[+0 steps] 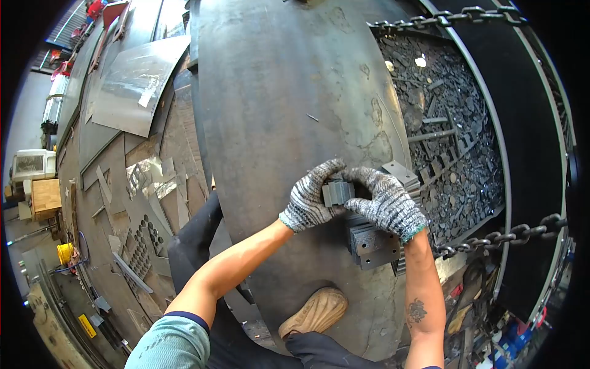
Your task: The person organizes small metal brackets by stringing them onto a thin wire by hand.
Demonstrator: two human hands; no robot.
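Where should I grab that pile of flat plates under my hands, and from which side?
Clamp the pile of plates by two opposite edges, from above with a hand each side: it lies flat on the steel sheet, so likely only its edges offer purchase.

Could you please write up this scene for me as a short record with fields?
Left hand: gloved, grips metal piece
Right hand: gloved, fingers curled over the same piece
Below: stack of plates on a large steel sheet
Right side: bin of scrap, with chains
Bottom: shoe
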